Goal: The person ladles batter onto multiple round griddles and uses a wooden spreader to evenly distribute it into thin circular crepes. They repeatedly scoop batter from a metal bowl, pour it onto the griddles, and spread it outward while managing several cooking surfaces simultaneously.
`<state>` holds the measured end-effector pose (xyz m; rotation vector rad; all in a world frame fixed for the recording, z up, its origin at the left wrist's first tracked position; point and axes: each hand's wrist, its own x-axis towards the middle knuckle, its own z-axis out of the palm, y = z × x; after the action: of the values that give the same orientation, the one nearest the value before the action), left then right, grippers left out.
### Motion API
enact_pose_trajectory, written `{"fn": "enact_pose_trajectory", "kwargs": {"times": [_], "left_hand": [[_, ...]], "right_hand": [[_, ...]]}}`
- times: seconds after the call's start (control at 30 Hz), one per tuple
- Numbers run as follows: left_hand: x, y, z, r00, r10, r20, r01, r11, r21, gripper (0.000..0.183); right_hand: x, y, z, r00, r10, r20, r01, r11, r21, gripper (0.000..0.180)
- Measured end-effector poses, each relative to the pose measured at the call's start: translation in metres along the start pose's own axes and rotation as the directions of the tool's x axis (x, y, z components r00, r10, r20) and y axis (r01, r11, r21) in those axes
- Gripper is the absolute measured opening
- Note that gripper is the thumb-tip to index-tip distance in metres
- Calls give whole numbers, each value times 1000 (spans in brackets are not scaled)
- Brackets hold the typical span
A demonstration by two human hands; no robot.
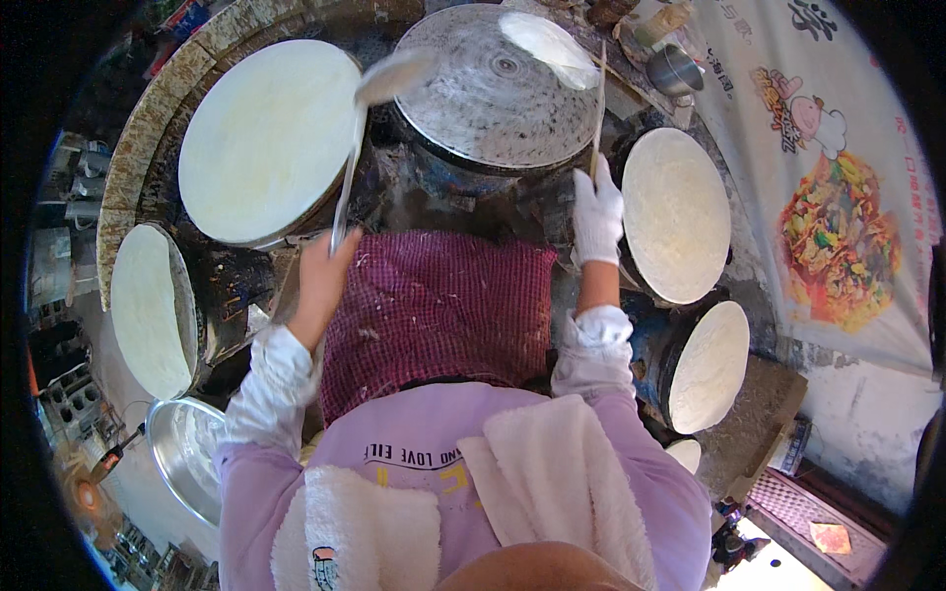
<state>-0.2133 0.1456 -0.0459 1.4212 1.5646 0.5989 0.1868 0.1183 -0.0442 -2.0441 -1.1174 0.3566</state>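
Note:
My bare left hand [323, 284] grips the handle of a long-handled tool [346, 196]. Its pale head is motion-blurred, between two round griddles, so I cannot tell whether it is a ladle. In my right hand [597, 210], which wears a white glove, is a thin wooden stick [600, 103]. The stick's far end reaches the edge of a white patch of batter [543, 41] on the middle griddle [495, 111]. Most of that griddle's dark, speckled surface shows. A large pale flatbread sheet [270, 144] covers the griddle at the left.
More pale sheets lie on round griddles at the far left [148, 314], right [676, 214] and lower right [709, 369]. A metal basin [185, 458] stands lower left. Checked purple cloth [443, 310] covers my lap. A metal cup [674, 70] sits beside a printed banner [835, 185].

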Motion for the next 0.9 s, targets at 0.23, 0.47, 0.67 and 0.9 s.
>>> {"fn": "enact_pose_trajectory", "kwargs": {"times": [0.23, 0.47, 0.67, 0.9], "left_hand": [[-86, -126, 3, 995, -94, 15, 89, 976, 201, 25], [-99, -151, 21, 996, 91, -19, -87, 988, 126, 22], [-106, -166, 13, 994, 29, -102, -24, 998, 52, 21], [-104, -183, 12, 987, 70, -146, -63, 997, 48, 20]], "right_hand": [[-14, -7, 0, 997, 48, 61, -9, 849, -529, 48], [44, -58, 80, 935, 222, 277, -304, 904, 300, 51], [58, 15, 26, 982, 169, 84, -186, 943, 276, 45], [115, -39, 48, 899, 241, 366, -330, 922, 204, 45]]}}
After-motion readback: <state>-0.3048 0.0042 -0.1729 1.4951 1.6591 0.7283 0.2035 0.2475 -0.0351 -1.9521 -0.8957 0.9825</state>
